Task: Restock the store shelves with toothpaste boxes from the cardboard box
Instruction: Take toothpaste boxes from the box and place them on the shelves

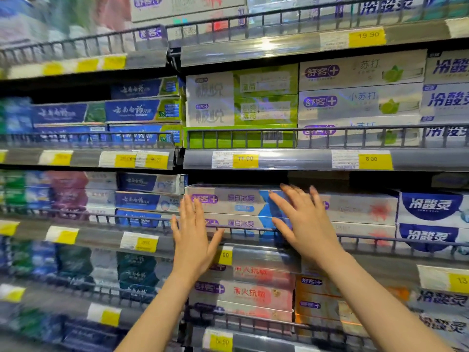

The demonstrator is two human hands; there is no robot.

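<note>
Hands flat, fingers straight, gripping nothing: left hand (194, 232) and right hand (303, 219) press the toothpaste boxes (238, 201) on the shelf (253, 257), probably squaring the stack behind its rail.

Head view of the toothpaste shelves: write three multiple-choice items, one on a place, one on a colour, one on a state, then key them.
1. Where are both hands?
A. At the white-and-blue boxes on the shelf under the 11.00 tag
B. On the top shelf
C. Inside a cardboard box

2. What colour is the box lying flat behind the rail above the 11.00 tag?
A. Red
B. Green
C. Black

3. How are the hands' fingers?
A. Curled round a box
B. Fists
C. Straight, spread

Key: 1 A, the left hand and right hand are at the white-and-blue boxes below the 11.00 tag. 2 B, the flat box is green. 3 C, no finger curls.
</note>
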